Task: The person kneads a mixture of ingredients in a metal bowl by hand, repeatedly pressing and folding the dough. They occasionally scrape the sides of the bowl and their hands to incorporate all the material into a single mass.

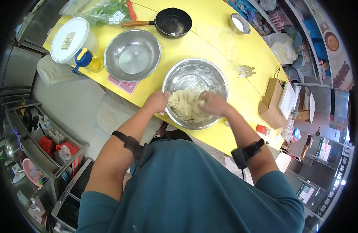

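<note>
A steel mixing bowl (pixel 175 73) sits near the front edge of the yellow table, its inner wall smeared with white flour. In it lies a lumpy, pale yellow dough (pixel 182 104), rough on top. My left hand (pixel 157 102) grips the bowl's left rim, fingers wrapped round the edge. Inside the bowl, against the right side of the dough, is my right hand (pixel 213 104); its fingers are curled in and slightly blurred, with dough stuck to them.
Left of the bowl stand a second steel bowl (pixel 132 58) on a pink scale (pixel 126 86), an oil bottle (pixel 87 62) and a white tub (pixel 72 39). Behind are a black pan (pixel 173 22), bagged greens (pixel 105 13) and a metal cup (pixel 240 24). A cardboard box (pixel 273 103) stands right.
</note>
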Demonstrator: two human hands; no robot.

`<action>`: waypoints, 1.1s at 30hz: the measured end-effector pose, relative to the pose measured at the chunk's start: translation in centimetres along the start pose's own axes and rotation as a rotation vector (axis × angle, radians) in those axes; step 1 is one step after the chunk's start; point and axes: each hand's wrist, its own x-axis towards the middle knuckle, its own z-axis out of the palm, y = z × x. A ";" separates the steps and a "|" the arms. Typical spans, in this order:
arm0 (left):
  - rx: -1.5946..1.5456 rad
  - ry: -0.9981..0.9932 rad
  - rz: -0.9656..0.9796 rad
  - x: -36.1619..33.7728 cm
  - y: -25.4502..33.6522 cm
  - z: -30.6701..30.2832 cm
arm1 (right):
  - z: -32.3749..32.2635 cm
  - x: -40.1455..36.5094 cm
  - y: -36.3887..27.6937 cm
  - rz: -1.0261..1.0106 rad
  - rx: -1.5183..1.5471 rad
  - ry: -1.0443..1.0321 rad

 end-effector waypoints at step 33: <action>-0.078 0.044 -0.095 -0.7 0.6 0.7 | 2.2 10.1 5.0 0.146 0.283 -0.042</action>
